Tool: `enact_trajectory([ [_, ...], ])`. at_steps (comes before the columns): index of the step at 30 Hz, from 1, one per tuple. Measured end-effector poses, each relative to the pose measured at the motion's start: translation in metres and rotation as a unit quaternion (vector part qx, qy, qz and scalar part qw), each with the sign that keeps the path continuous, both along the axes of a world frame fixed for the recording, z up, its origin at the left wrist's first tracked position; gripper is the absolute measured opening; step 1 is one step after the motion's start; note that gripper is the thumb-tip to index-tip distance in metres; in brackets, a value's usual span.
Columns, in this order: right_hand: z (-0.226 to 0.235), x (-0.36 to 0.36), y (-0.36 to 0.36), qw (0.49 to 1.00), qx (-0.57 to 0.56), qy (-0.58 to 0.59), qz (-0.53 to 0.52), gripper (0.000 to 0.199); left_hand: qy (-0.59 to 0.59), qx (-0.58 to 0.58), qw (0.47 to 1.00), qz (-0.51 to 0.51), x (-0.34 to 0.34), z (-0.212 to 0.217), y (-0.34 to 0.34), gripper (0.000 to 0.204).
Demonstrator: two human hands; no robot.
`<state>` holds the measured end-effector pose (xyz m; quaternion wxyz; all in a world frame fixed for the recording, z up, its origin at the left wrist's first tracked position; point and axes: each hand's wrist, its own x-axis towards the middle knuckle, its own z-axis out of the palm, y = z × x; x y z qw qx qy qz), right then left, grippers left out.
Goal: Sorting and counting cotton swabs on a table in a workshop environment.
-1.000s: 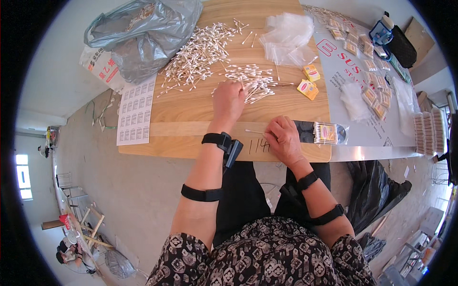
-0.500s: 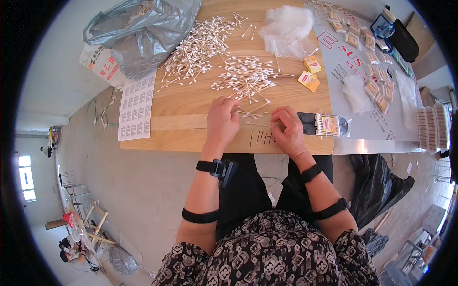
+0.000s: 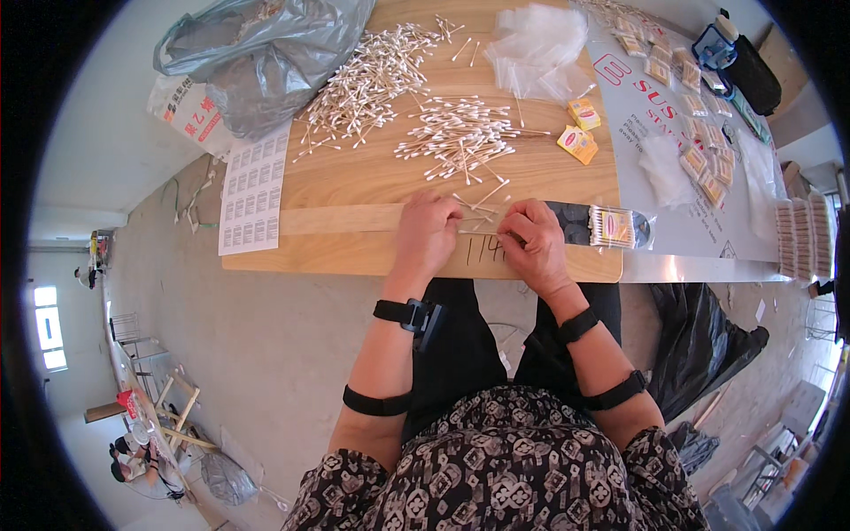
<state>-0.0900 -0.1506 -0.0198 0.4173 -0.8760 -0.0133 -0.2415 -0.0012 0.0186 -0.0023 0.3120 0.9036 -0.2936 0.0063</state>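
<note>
My left hand [image 3: 428, 232] is at the front of the wooden table with its fingers bent together, its fingertips at the left end of a single cotton swab [image 3: 481, 233]. The swab's right end meets the pinched thumb and fingers of my right hand [image 3: 535, 246]; whatever else lies inside that hand is hidden. A few loose swabs [image 3: 476, 207] lie just beyond my fingertips. Farther off is a spread pile of swabs [image 3: 460, 133], and behind it to the left a larger heap [image 3: 372, 84]. To the right of my right hand lies a clear bag of swabs with a yellow label [image 3: 611, 227].
Clear plastic bags [image 3: 537, 49] lie at the back, with yellow cards [image 3: 579, 143] nearer. A grey plastic bag [image 3: 266, 75] and a printed label sheet [image 3: 252, 195] are at left. Packed swabs [image 3: 706, 173] lie on the grey surface at right, near stacked packs [image 3: 804, 237].
My left hand has moved slightly right and nearer, from above the loose swabs to the single swab's left end. My right hand has shifted a little toward that swab.
</note>
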Motion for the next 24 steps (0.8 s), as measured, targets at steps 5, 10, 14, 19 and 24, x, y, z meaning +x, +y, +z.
enact_trajectory([
  [5,0.0,-0.002,-0.002,0.999,0.036,0.031,-0.01,0.016,0.091,-0.065,0.994,0.012,-0.004,0.001,-0.011,0.02],
  [10,0.001,0.002,0.001,0.997,0.058,0.01,-0.052,0.02,-0.052,-0.021,0.998,-0.004,-0.007,0.011,-0.013,0.026],
  [14,-0.003,0.002,0.001,0.998,0.024,0.005,-0.049,0.016,-0.069,-0.014,0.998,-0.006,-0.003,0.002,-0.01,0.021],
  [19,-0.003,-0.001,-0.001,0.997,0.064,0.021,-0.025,0.014,-0.052,-0.009,0.999,0.004,-0.001,-0.005,-0.007,0.018],
  [24,0.0,-0.003,0.001,0.999,0.042,0.024,-0.012,0.016,-0.049,-0.022,0.999,0.01,-0.001,-0.006,-0.005,0.018],
])
